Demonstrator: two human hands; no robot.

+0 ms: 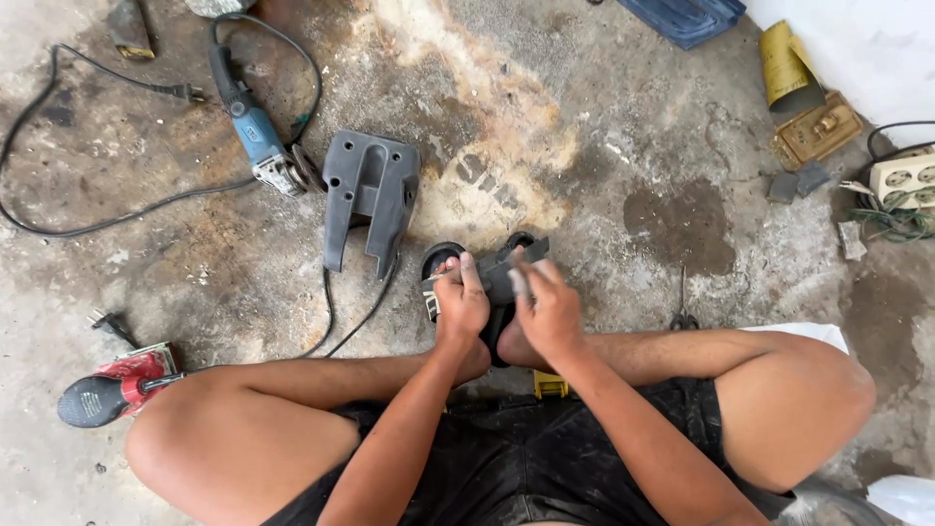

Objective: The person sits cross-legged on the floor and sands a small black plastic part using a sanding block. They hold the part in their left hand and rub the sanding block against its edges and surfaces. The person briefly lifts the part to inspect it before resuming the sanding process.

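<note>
The dark gray plastic part [502,273], just right of the gray cover [370,195], is pinched by both left hand [461,307] and right hand [547,312]; a loose grip could drop it onto concrete.

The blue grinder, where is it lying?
The blue grinder lies on the concrete floor at upper left, just left of the grey plastic cover.

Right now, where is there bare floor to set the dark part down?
Bare concrete lies right of both hands, between the scissors and the power strip. More lies ahead, between the grey plastic housing and the sandpaper roll. The left is crowded: blue angle grinder, cords, red sander.
</note>
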